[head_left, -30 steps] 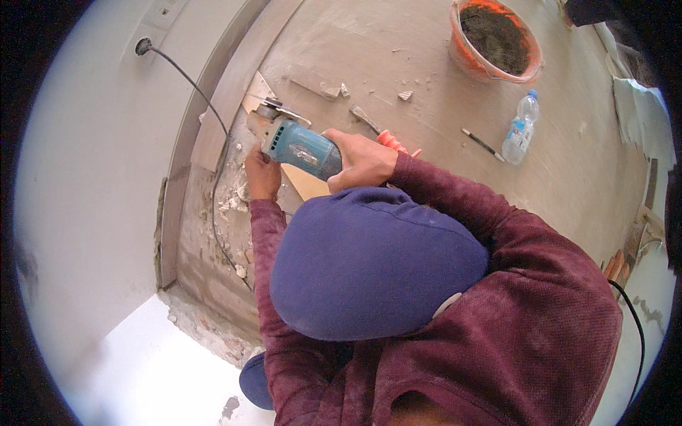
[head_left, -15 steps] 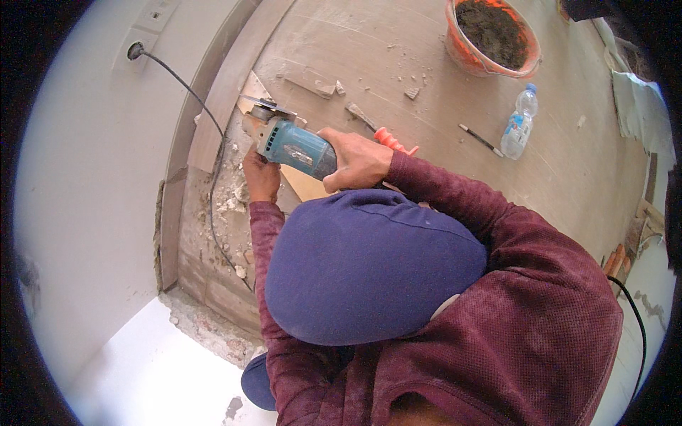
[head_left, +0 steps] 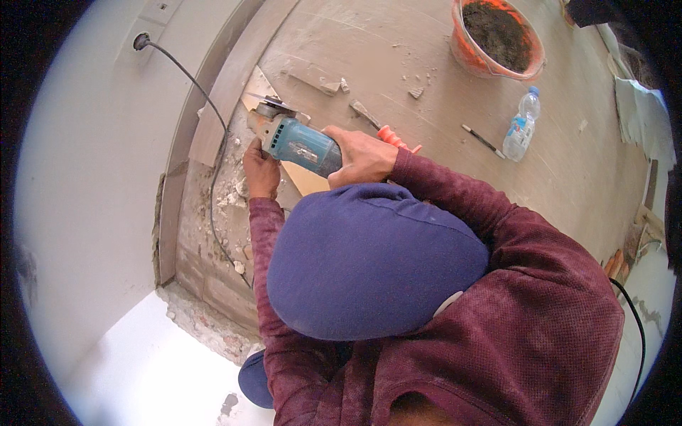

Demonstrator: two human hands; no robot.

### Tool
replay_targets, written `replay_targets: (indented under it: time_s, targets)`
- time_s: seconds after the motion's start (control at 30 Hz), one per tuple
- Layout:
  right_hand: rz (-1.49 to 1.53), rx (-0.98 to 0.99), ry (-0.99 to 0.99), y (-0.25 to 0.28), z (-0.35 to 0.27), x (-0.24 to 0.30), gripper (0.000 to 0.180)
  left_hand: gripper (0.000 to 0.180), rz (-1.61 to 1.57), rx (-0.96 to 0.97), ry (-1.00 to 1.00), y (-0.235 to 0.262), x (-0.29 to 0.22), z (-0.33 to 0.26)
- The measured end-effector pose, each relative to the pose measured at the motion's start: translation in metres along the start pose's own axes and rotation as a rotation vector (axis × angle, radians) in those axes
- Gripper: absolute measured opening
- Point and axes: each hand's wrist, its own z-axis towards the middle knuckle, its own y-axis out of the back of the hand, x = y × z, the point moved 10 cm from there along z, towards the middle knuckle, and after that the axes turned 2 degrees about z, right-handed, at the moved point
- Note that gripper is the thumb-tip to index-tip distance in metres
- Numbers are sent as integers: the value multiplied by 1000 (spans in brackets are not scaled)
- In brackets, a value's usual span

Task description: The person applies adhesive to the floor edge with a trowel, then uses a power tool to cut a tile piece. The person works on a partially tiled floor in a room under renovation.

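- Right hand (head_left: pixel 359 157) wraps closed around the rear body of the blue angle grinder (head_left: pixel 302 144); forearm in maroon sleeve runs in from the lower right.
- Left hand (head_left: pixel 261 170) grips closed just under the grinder's head, nearer the wall.
- Grinder's long axis points up-left; its disc (head_left: pixel 268 104) sits beyond both hands, at the tile piece (head_left: pixel 253 86).
- 1 black cord (head_left: pixel 190 78) runs to the wall socket (head_left: pixel 141 40).

One cam only, head-worn fisheye, looks steeply down from above and behind a person's blue cap (head_left: pixel 369 263), close in. Faces dusty floor (head_left: pixel 426 78) and wall base; edges bend, corners black. No 2nd view.
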Motion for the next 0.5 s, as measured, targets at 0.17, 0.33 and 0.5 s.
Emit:
replay_targets:
  time_s: [0.17, 0.33, 0.5]
  targets:
    - [-7, 4, -9, -1, 1, -2, 79, 27, -122, -40, -38, -1, -13, -6]
    - [-30, -3, 5, 0, 0, -5, 79, 26, 11, -38, -26, -3, -19, -8]
    - [-12, -11, 24, 1, -2, 0, 80, 23, -135, -31, 8, -2, 11, -2]
